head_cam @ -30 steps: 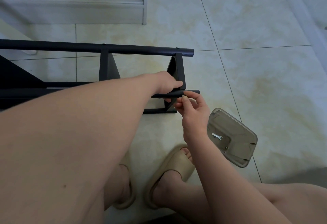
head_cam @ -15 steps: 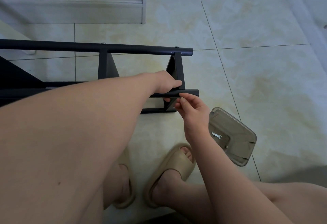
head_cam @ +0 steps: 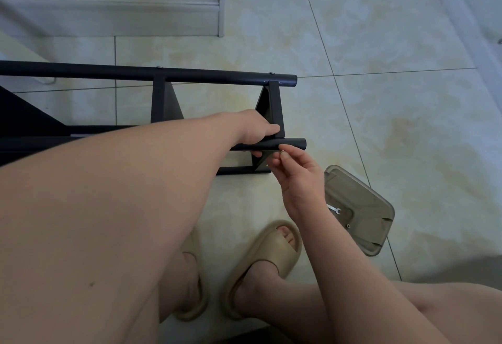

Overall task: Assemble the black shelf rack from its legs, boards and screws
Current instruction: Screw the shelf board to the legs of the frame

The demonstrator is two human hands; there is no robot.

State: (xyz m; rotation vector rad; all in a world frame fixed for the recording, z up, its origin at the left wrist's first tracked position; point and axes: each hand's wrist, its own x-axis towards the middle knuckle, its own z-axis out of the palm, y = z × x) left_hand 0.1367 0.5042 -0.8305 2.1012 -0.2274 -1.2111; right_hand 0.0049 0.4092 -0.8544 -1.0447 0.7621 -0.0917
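Rack point(head_cam: 160, 76) lies on its side on the floor point(head_cam: 380, 113), same spot as a second ago: far tube across the top, near tube point(head_cam: 294, 142) below it, a flat crosspiece point(head_cam: 274, 110) joining them close to the right ends. Left hand point(head_cam: 254, 132) unchanged: reaches in from the left and grips the near tube just short of its open end, thumb on top, fingertips showing underneath. Right hand point(head_cam: 298, 178) is where the change is. A second ago its thumb stood up against the tube with the index curled over. Half a second ago thumb and index were closed together at the tube's underside. Now they are pinched a touch further right, and a small silvery screw point(head_cam: 282, 151) shows between them, touching the tube's lower edge beside the left fingertips. The other right fingers are loosely curled. Can't tell whether the screw is seated in a hole. Tube end and crosspiece show no shift across the three frames. Tray point(head_cam: 380, 208) sits on the floor just right of the right wrist, same position, with a small wrench point(head_cam: 334, 209) and a loose screw point(head_cam: 348, 225) in it. Slippers point(head_cam: 271, 251) near the bottom edge, not moved. White cabinet point(head_cam: 108, 12) at top left, well apart from the rack.
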